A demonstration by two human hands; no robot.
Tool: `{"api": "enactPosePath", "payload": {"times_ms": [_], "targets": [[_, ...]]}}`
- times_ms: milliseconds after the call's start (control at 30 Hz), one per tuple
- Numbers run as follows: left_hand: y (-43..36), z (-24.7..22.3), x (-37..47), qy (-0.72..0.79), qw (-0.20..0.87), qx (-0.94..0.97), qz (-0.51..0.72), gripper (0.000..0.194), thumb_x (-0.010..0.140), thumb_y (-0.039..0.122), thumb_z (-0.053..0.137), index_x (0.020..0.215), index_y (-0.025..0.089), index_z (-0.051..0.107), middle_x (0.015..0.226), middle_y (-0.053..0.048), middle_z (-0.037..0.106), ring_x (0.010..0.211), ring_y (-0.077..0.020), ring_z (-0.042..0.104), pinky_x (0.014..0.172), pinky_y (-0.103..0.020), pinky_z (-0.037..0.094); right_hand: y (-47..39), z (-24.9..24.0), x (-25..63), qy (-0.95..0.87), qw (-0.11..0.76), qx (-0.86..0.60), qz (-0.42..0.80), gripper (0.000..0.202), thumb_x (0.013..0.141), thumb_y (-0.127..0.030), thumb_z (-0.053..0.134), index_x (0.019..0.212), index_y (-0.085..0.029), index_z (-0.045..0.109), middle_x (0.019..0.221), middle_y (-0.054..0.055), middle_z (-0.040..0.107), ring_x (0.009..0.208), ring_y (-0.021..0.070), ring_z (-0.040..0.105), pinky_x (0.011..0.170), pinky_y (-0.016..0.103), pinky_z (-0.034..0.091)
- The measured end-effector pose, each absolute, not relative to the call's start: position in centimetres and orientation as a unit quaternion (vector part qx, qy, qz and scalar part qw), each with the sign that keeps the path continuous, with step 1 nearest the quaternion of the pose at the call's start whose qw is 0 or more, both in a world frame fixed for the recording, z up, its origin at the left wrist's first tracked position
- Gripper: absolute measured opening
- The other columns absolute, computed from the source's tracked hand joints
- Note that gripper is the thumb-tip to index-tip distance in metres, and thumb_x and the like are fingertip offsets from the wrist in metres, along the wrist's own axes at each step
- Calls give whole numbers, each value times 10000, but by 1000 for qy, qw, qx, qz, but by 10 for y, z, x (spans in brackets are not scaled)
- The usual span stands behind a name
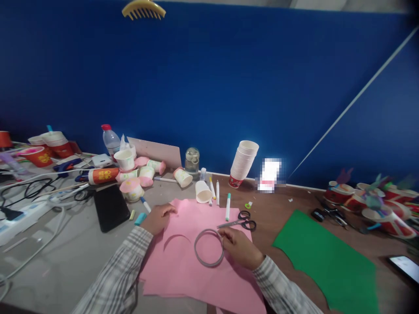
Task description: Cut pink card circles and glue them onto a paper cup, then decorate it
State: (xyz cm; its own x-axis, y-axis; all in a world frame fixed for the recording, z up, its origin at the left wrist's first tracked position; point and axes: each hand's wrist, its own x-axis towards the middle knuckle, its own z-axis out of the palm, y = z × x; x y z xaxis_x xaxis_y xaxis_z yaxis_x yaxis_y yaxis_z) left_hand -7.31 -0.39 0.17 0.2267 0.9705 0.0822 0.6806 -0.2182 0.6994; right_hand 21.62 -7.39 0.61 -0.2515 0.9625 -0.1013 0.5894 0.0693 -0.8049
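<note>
Several pink paper sheets [183, 274] lie stacked in front of me, with a curved cut line in the upper one. My left hand [160, 218] rests on their upper left edge, fingers laid over the paper. A thin grey ring [195, 253] lies on the pink paper, and my right hand [240, 246] pinches its right side between thumb and fingers. Just above that hand are scissors [242, 220] with black handles, blades pointing left. A green-capped marker [228, 207] lies at the top of the sheets, near a white paper cup [203, 192] on its side.
Decorated paper cups [132, 189], a glass jar [192, 161] and a black phone [111, 209] are to the left. A leaning cup stack [244, 159] stands at the back. Green paper [327, 257] lies right, before red cups [382, 211]. A blue partition [209, 87] rises behind.
</note>
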Motion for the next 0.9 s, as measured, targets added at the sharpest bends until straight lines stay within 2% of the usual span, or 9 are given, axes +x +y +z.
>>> {"api": "enactPosePath", "payload": {"times_ms": [233, 367, 467, 533, 600, 700, 900], "targets": [[-2, -4, -75, 577, 263, 724, 270, 396, 573, 45, 453, 825, 242, 688, 804, 23, 755, 766, -171, 638, 725, -241, 473, -77, 4, 212, -711, 228, -581, 325, 178, 676, -163, 496, 713, -220, 661, 535, -47, 590, 525, 136, 528, 508, 207, 357], [-2, -6, -75, 574, 264, 724, 276, 357, 598, 75, 472, 828, 243, 687, 808, 17, 754, 783, -176, 637, 738, -242, 475, -81, 5, 210, -715, 239, -597, 275, 205, 709, -239, 526, 866, -218, 656, 774, 24, 656, 714, 207, 592, 676, 301, 454], [-3, -7, -75, 571, 267, 724, 281, 332, 616, 102, 475, 833, 239, 686, 811, 11, 754, 777, -178, 636, 734, -248, 480, -85, 6, 206, -766, 239, -545, 243, 433, 673, -358, 635, 1086, -237, 589, 1062, 74, 620, 993, 275, 553, 889, 397, 448], [-3, -7, -75, 570, 267, 724, 282, 342, 607, 97, 472, 834, 236, 687, 803, 11, 753, 774, -177, 635, 729, -250, 481, -88, 6, 203, -807, 216, -496, 237, 693, 614, -455, 697, 1235, -240, 478, 1281, 109, 504, 1195, 322, 416, 1017, 458, 367], [-3, -7, -75, 568, 266, 725, 283, 375, 592, 75, 458, 839, 238, 687, 793, 16, 750, 759, -172, 633, 718, -245, 479, -90, 6, 200, -831, 187, -463, 246, 860, 576, -522, 711, 1317, -242, 374, 1411, 126, 368, 1294, 353, 283, 1071, 513, 292], [-3, -7, -75, 568, 266, 726, 282, 421, 576, 46, 441, 860, 239, 685, 795, 19, 748, 731, -160, 630, 702, -234, 474, -90, 2, 196, -849, 164, -431, 257, 910, 573, -528, 714, 1347, -264, 313, 1451, 120, 313, 1330, 365, 211, 1087, 561, 243], [-4, -6, -75, 572, 268, 725, 276, 396, 601, 63, 450, 872, 234, 684, 789, 16, 743, 724, -161, 624, 683, -235, 467, -88, -6, 198, -858, 184, -405, 255, 834, 588, -447, 740, 1317, -273, 372, 1405, 106, 391, 1300, 337, 296, 1089, 511, 277]]}}
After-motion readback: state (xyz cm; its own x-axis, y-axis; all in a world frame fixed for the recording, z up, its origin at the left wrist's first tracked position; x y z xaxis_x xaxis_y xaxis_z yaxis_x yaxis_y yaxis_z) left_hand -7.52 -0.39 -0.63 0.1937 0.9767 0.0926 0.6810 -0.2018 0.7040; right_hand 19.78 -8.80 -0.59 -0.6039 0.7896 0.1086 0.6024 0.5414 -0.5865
